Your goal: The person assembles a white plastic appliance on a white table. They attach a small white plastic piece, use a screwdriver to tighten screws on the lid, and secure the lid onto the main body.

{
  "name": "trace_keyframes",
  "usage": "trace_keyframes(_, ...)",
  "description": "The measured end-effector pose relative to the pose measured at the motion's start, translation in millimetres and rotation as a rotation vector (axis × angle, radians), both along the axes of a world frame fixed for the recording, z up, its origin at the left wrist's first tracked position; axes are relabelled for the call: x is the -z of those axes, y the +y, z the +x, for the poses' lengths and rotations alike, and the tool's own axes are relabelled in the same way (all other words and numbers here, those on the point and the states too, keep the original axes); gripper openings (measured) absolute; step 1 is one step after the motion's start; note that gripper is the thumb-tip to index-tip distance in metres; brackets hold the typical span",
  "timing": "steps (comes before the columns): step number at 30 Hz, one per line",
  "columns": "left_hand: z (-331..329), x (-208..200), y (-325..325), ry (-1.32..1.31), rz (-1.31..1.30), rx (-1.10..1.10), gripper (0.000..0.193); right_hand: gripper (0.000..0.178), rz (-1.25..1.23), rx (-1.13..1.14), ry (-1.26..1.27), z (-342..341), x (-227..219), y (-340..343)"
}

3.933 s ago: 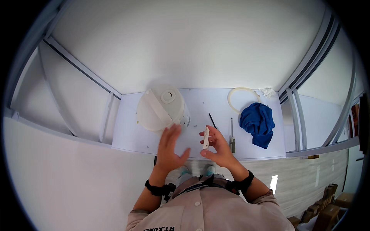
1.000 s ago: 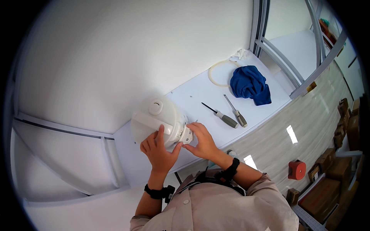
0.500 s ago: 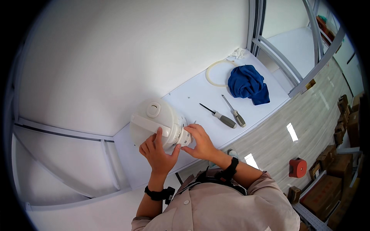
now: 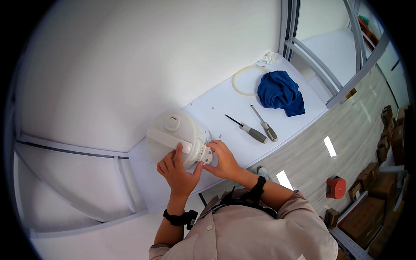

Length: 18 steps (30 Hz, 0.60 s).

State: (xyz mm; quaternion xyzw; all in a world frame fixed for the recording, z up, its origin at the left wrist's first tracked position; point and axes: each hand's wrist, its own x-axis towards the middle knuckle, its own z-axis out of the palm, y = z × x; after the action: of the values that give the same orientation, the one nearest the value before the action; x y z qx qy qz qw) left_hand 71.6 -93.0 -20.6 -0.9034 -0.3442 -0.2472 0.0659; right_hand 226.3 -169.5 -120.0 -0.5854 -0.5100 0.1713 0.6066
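A white round rice cooker [image 4: 162, 138], with a handle bar across its lid and a round cap on top, stands near the table's left end. My left hand [image 4: 178, 173] grips its near side, the index finger on the end of the handle bar and the thumb by the front part. Between the spread thumb and fingers of my right hand [image 4: 223, 161] is a small white slotted part [image 4: 208, 154] at the cooker's front. Whether this part is attached there I cannot tell. My fingers partly cover the join.
Two grey-handled screwdrivers [image 4: 255, 134] [image 4: 271, 131] lie to the right on the white table [image 4: 199, 97]. Beyond them are a bunched blue cloth [image 4: 279, 91], a pale ring [image 4: 235, 82] and crumpled white tissue [image 4: 269, 57]. A red stool [image 4: 336, 188] stands on the floor.
The slotted part has tilted slightly in my right hand, so more of its openings show. My left hand has stayed in place. The view has shifted a little.
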Motion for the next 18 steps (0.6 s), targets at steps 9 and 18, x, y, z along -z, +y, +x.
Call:
trace_keyframes(9,2,5,2,-0.022,0.050,-0.006,0.098,0.074,0.024,0.035,0.034,-7,4,9)
trace_keyframes(18,1,12,5,-0.031,0.108,-0.004,0.096,0.072,0.075,0.101,0.010,-14,8,13)
